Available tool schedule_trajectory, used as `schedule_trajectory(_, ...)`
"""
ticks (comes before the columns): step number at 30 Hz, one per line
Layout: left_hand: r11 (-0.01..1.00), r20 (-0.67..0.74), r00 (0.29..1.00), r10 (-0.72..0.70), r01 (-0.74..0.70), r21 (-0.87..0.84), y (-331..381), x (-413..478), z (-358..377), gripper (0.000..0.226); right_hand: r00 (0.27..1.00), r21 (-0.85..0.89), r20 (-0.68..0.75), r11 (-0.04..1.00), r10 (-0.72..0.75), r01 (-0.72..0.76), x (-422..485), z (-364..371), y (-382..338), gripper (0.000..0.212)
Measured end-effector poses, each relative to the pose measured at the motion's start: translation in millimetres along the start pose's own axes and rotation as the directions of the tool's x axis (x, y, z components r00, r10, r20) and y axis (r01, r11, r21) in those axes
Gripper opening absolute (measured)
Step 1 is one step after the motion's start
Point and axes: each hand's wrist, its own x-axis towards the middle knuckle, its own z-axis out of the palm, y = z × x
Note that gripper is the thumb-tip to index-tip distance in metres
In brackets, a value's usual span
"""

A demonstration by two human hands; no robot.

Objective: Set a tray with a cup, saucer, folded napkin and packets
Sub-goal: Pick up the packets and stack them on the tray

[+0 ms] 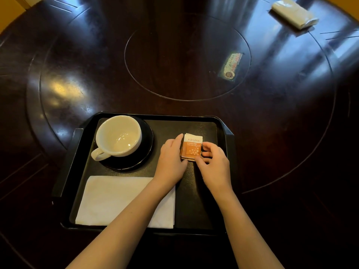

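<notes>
Left hand (171, 158) and right hand (212, 164) pinch the packets (191, 147) from both sides at 2 o'clock on the tray (194, 200). Cup (118, 137) on saucer (144, 154) at 10 o'clock; napkin (108, 199) at 7 o'clock.

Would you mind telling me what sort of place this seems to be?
Probably a restaurant or tea room: a large dark round table with an inset turntable ring, a black serving tray, and branded sugar packets.

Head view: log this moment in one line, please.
stage: squaring packets | left hand, right hand: both on stack | tray: cup on saucer, napkin placed
</notes>
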Motion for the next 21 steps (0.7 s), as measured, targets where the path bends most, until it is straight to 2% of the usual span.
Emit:
schedule_trajectory(3, 0.999, 0.001, 1.000, 0.017, -0.017, 0.036, 2, -7, -6, 0.077, 1.000, -0.008, 0.015, 1.000, -0.010, 0.010, -5, -5, -4, 0.052)
schedule_trajectory(5, 0.994, -0.103, 0.990, 0.094, -0.087, 0.067, -1, -18, -13, 0.074, 0.996, -0.062, -0.035, 0.995, -0.079, 0.077, -11, -12, -5, 0.053)
schedule_trajectory(7, 0.990, -0.205, 0.969, 0.138, -0.129, 0.057, -7, -28, -19, 0.068, 0.975, -0.196, -0.094, 0.964, -0.200, 0.178, -15, -20, -4, 0.055)
schedule_trajectory(8, 0.993, -0.218, 0.969, 0.115, -0.109, 0.038, -10, -31, -21, 0.066, 0.963, -0.287, -0.092, 0.932, -0.255, 0.220, -15, -22, -3, 0.056)
schedule_trajectory(10, 0.998, -0.178, 0.983, 0.050, -0.045, 0.032, -13, -31, -19, 0.065, 0.953, -0.428, -0.032, 0.866, -0.300, 0.258, -14, -22, -2, 0.058)
schedule_trajectory(14, 0.996, -0.095, 0.994, 0.059, -0.053, 0.067, -13, -20, -5, 0.073, 0.955, -0.534, 0.061, 0.799, -0.291, 0.277, -10, -13, 3, 0.058)
schedule_trajectory(21, 1.000, -0.156, 0.988, -0.011, 0.009, -0.014, -12, -12, 6, 0.073, 0.950, -0.556, 0.012, 0.788, -0.311, 0.265, -5, -4, 5, 0.047)
